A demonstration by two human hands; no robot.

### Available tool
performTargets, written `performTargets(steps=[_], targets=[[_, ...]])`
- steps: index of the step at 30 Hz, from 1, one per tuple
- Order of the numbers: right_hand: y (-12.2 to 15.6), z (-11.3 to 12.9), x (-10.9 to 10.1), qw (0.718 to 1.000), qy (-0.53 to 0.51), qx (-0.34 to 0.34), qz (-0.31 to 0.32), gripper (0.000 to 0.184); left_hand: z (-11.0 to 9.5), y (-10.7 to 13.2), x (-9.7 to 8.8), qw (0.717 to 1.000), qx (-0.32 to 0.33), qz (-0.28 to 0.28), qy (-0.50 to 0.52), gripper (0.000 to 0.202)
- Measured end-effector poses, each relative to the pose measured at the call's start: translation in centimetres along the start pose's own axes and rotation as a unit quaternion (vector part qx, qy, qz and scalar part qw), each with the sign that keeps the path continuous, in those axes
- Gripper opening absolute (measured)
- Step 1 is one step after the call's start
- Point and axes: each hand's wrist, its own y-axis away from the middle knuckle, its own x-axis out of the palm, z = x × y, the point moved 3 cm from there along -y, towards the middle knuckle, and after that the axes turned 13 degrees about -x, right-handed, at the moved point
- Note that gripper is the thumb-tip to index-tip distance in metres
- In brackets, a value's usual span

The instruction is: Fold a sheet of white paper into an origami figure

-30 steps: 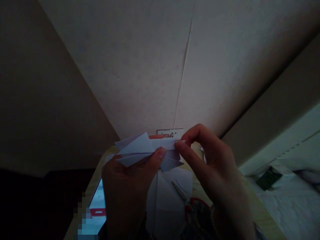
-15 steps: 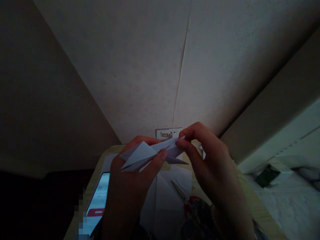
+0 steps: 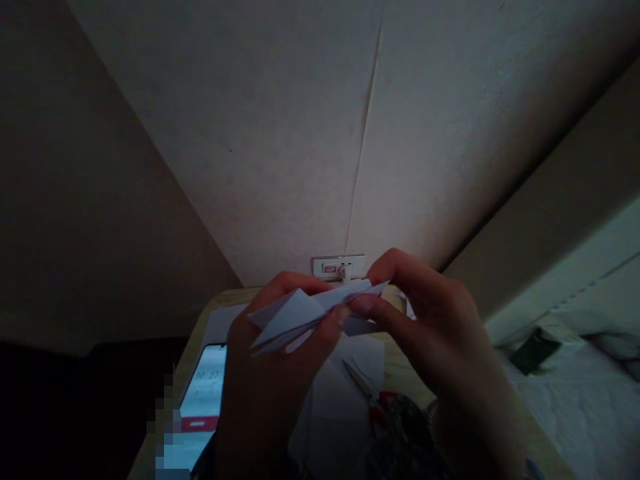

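A white piece of folded paper (image 3: 295,313) with pointed flaps is held up between both hands, above the small wooden table. My left hand (image 3: 280,360) is closed around its left and middle part, the thumb pressing on the near side. At the right end my right hand (image 3: 430,313) pinches the paper between thumb and forefinger, close to the left thumb. Beneath them white paper sheets (image 3: 345,413) lie on the table. Red-handled scissors (image 3: 367,393) rest on these, their blades pointing away and to the left; a dark sleeve partly hides the handles.
A lit phone (image 3: 203,393) lies left of my left hand, partly covered by it. The wooden table (image 3: 397,373) stands against the wall, where a socket (image 3: 339,268) holds a white plug. At right are a white quilted surface (image 3: 590,413) and a dark green object (image 3: 535,350).
Both hands and the folded paper have shifted slightly right and down. My right thumb has moved in closer to the left thumb, and a pointed flap now sticks out at the right end.
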Motion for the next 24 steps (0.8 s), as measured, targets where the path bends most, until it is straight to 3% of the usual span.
performTargets(steps=[7, 12, 17, 24], targets=[[0.1, 0.1, -0.9, 0.992, 0.107, -0.057, 0.028, 0.029, -0.1, -0.7, -1.4, 0.996, -0.05, 0.063, -0.029, 0.033], [0.1, -0.2, -0.6, 0.993, 0.083, -0.06, 0.059, 0.022, 0.1, -1.1, -1.4, 0.992, -0.023, 0.055, -0.116, 0.012], [0.0, -0.5, -0.6, 0.994, 0.075, -0.062, 0.054, 0.016, 0.1, -1.2, -1.4, 0.991, -0.035, 0.039, -0.124, 0.012], [0.0, -0.6, 0.1, 0.978, 0.122, -0.096, 0.136, 0.018, 0.8, -2.0, -1.6, 0.962, -0.013, 0.174, -0.209, 0.008]])
